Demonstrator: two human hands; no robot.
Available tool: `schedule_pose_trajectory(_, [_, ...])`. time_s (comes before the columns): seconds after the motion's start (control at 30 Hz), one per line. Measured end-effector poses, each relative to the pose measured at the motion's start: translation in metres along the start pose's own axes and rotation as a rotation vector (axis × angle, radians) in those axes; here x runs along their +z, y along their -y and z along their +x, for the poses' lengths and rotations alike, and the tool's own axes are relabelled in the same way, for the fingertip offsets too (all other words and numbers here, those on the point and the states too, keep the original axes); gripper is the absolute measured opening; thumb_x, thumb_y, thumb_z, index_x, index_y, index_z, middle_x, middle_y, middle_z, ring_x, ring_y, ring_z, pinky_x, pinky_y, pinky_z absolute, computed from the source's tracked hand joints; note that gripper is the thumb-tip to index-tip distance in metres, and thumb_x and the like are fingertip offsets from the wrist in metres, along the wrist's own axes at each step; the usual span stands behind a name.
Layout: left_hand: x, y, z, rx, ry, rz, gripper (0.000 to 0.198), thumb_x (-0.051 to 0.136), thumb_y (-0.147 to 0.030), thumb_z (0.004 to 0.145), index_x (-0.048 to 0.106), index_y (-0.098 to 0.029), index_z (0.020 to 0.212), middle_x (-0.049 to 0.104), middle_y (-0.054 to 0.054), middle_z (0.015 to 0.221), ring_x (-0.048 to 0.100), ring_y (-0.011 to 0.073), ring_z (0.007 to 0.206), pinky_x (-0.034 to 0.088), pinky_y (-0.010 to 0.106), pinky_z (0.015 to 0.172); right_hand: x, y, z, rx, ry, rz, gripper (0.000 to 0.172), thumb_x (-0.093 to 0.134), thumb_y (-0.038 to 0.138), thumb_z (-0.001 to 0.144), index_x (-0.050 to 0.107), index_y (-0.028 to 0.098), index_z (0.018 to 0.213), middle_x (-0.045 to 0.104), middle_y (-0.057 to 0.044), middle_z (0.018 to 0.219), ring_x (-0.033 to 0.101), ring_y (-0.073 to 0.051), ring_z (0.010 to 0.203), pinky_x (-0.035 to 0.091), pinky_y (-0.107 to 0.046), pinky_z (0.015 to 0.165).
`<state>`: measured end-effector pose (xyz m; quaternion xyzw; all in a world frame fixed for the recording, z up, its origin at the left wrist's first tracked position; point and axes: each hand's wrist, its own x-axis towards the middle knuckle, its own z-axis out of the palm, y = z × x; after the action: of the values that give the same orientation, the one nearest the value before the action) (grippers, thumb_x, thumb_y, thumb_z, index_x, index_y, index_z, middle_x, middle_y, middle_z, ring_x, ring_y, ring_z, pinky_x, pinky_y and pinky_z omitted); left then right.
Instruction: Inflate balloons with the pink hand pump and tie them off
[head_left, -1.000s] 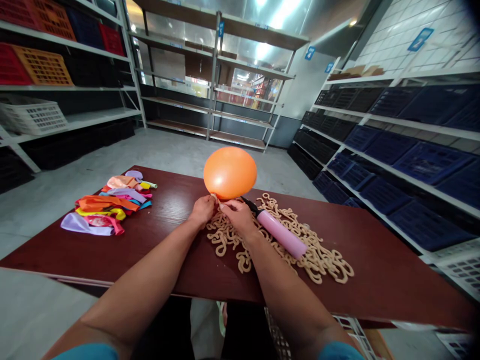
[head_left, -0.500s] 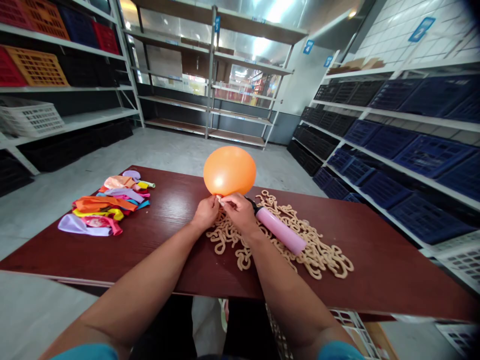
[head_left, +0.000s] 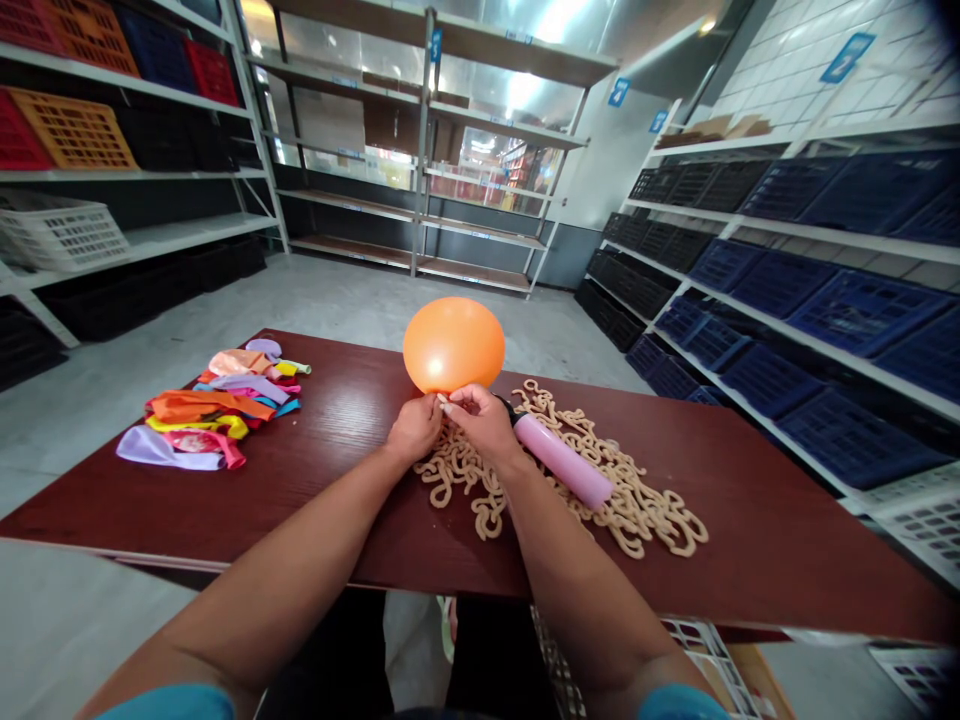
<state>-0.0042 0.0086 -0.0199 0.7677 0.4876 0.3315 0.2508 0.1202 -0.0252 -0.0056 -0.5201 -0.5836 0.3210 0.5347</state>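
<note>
An inflated orange balloon (head_left: 454,345) stands above the far side of the table, its neck end down at my fingers. My left hand (head_left: 416,428) is closed, fingertips pinching at the balloon's neck. Beside it my right hand (head_left: 484,425) pinches at the same spot with thumb and fingers. A small pale bit shows between the fingertips; whether it is a separate piece I cannot tell. Under and right of my hands lies a pile of tan, curly, cord-like pieces (head_left: 645,500). A pink cylinder with a black end (head_left: 564,462), like a hand pump, rests on the pile.
Several flat, uninflated balloons (head_left: 214,405) in mixed colours lie on the left of the dark red table (head_left: 337,520). Shelves with blue crates (head_left: 847,310) stand on the right, shelves with coloured crates (head_left: 82,130) on the left. A metal rack (head_left: 420,150) stands behind.
The orange balloon has shifted slightly left and down. My two hands stay together at its neck, with only small finger movement.
</note>
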Motion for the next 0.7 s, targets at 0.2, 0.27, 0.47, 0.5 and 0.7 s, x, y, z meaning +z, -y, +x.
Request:
schedule_pose_trajectory(0.2, [-0.006,-0.009,-0.005,0.018,0.08,0.21,0.033,0.027,-0.028,0.09,0.056,-0.016,0.08,0.061,0.009,0.077,0.056,0.0169,0.07,0.038,0.027,0.066,-0.002,0.004,-0.002,0.186,0.096,0.076,0.016,0.061,0.034,0.067,0.055,0.02,0.068,0.055,0.005,0.054,0.048,-0.009,0.043,0.041,-0.023,0.045])
schedule_pose_trajectory(0.27, [-0.005,-0.01,-0.005,0.022,0.073,0.215,0.033,0.027,-0.028,0.09,0.056,-0.015,0.08,0.061,0.01,0.077,0.056,0.0175,0.07,0.039,0.028,0.066,-0.002,0.004,-0.002,0.174,0.106,0.046,0.015,0.058,0.035,0.069,0.052,0.021,0.068,0.053,0.005,0.051,0.049,-0.01,0.042,0.04,-0.023,0.044])
schedule_pose_trajectory(0.47, [0.006,-0.004,0.001,-0.038,0.036,-0.05,0.033,0.03,-0.03,0.089,0.056,-0.015,0.075,0.06,0.006,0.071,0.055,0.0156,0.066,0.04,0.027,0.064,0.0,0.0,-0.002,0.003,-0.062,-0.265,0.02,0.052,0.04,0.075,0.049,0.022,0.068,0.056,0.003,0.059,0.051,-0.012,0.053,0.041,-0.025,0.052])
schedule_pose_trajectory(0.5, [0.008,-0.003,0.002,-0.047,0.032,-0.124,0.034,0.03,-0.032,0.089,0.056,-0.015,0.074,0.06,0.006,0.07,0.055,0.0155,0.065,0.04,0.026,0.063,0.001,0.0,-0.001,-0.02,-0.104,-0.305,0.02,0.051,0.04,0.075,0.049,0.022,0.068,0.056,0.003,0.061,0.051,-0.012,0.055,0.041,-0.025,0.054])
schedule_pose_trajectory(0.7, [0.012,-0.003,0.002,-0.07,0.009,-0.51,0.032,0.042,-0.042,0.083,0.059,-0.015,0.075,0.06,0.004,0.067,0.056,0.0169,0.068,0.043,0.027,0.062,0.004,-0.002,-0.001,-0.071,-0.239,-0.387,0.017,0.05,0.037,0.075,0.048,0.022,0.069,0.056,0.001,0.066,0.052,-0.014,0.066,0.041,-0.026,0.06])
